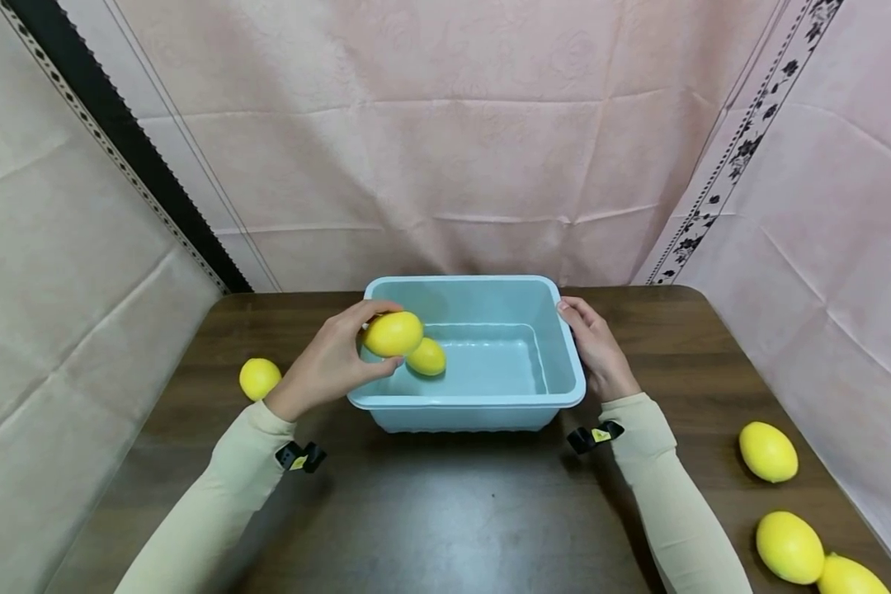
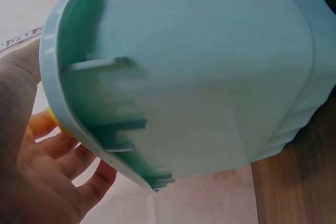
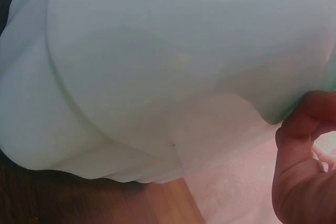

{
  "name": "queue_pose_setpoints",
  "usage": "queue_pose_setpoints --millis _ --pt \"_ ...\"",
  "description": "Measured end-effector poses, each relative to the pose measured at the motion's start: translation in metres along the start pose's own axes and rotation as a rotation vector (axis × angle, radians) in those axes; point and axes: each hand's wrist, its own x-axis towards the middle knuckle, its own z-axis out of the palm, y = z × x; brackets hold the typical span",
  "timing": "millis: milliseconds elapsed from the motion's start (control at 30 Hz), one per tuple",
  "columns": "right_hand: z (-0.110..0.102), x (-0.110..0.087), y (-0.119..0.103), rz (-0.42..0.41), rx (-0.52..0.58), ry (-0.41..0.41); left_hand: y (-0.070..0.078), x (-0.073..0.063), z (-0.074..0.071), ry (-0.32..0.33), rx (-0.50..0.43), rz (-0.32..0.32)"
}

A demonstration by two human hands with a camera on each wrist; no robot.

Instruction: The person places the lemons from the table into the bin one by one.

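My left hand (image 1: 339,356) pinches a lemon (image 1: 393,334) between thumb and fingers, over the left side of a light blue plastic basin (image 1: 464,402). Inside the basin, a second lemon (image 1: 427,358) lies on the floor near its left wall, partly covered by the held one. My right hand (image 1: 597,346) grips the basin's right rim, fingers curled at the edge. In the left wrist view the basin's outer wall (image 2: 210,77) hides most of the held lemon (image 2: 64,129). The right wrist view has bent fingers (image 3: 299,124) at the rim.
One lemon (image 1: 260,379) lies on the brown wooden table (image 1: 431,511) left of the basin. At the right edge are three more: a lemon (image 1: 768,452), another lemon (image 1: 789,547) and a third lemon (image 1: 852,575) at the frame's bottom. Pale cloth (image 1: 445,165) hangs behind the table.
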Motion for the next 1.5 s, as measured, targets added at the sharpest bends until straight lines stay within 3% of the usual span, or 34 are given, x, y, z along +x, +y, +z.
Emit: queue_pose_setpoints --millis 800,1133,1500 --pt "-0.002 0.002 0.001 0.006 -0.023 -0.01 0.0 0.004 0.008 -0.05 0.025 0.0" --pt "-0.003 0.0 0.001 0.014 -0.014 -0.014 -0.003 0.006 0.015 -0.05 0.019 0.024" --pt "-0.002 0.001 0.001 0.013 0.0 -0.013 -0.003 0.005 0.018 -0.05 0.032 0.008"
